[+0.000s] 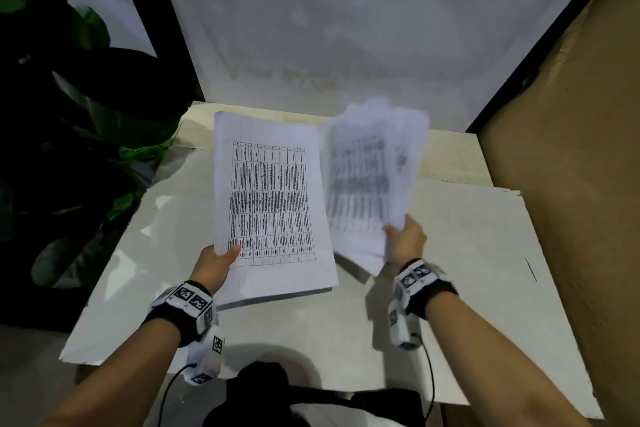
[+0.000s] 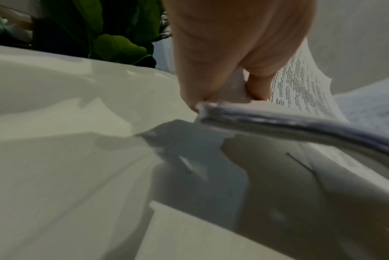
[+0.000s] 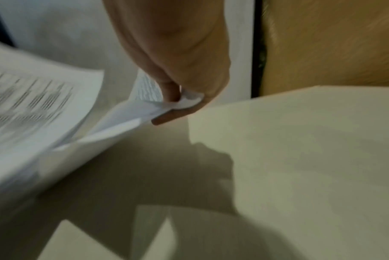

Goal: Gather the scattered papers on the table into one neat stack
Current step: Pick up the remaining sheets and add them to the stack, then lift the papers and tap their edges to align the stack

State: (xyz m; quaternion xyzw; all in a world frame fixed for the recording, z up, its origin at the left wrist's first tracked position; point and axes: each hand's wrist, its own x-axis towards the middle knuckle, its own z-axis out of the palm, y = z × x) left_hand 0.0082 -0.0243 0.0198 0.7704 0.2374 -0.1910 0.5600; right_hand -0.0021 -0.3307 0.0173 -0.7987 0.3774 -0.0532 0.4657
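Papers are in both of your hands at once: your left hand (image 1: 215,265) pinches the near left corner of the thick stack (image 1: 273,208), thumb on the printed top sheet and fingers underneath, so the bundle sags away from the grip and hangs clear of the table (image 1: 311,333). Your right hand (image 1: 406,238) pinches the near corner of a thinner, looser sheaf (image 1: 372,177), which is blurred in the head view and fans out unevenly at its far end. That sheaf stands just to the right of the thick stack, and their inner edges nearly meet or overlap; I cannot tell which. No loose sheets show on the table around your hands, so the step in hand looks like the merge, with gathering nearly done. Next, you likely need to bring the sheaf over the top of the stack and lay it square, then loosen both grips enough to tap the edges on the table beneath your hands. Beyond your left hand a plant (image 1: 83,135) stands off the table edge; a brown wall (image 1: 568,149) rises past your right.
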